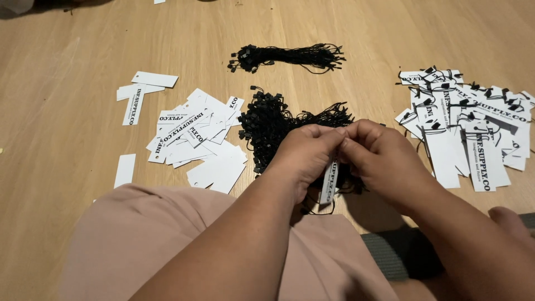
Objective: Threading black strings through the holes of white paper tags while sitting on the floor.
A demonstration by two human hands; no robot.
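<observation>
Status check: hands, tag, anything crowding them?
Left hand and right hand both pinching white tag. Black string pile directly behind. Nothing blocking.

A wooden floor (67,72) of pale planks fills the view. Far from the viewer lies a tied bundle of black string loops (287,57), well apart from everything else. At the left, a loose heap of plain white card tags (195,139) spreads out, with a few strays (146,85) beyond it and one single card (125,170) lying alone nearer the viewer. At the right sits a pile of white tags already strung with black cord (473,122). A dark grey strip (393,253), perhaps a strap, shows at the lower right
</observation>
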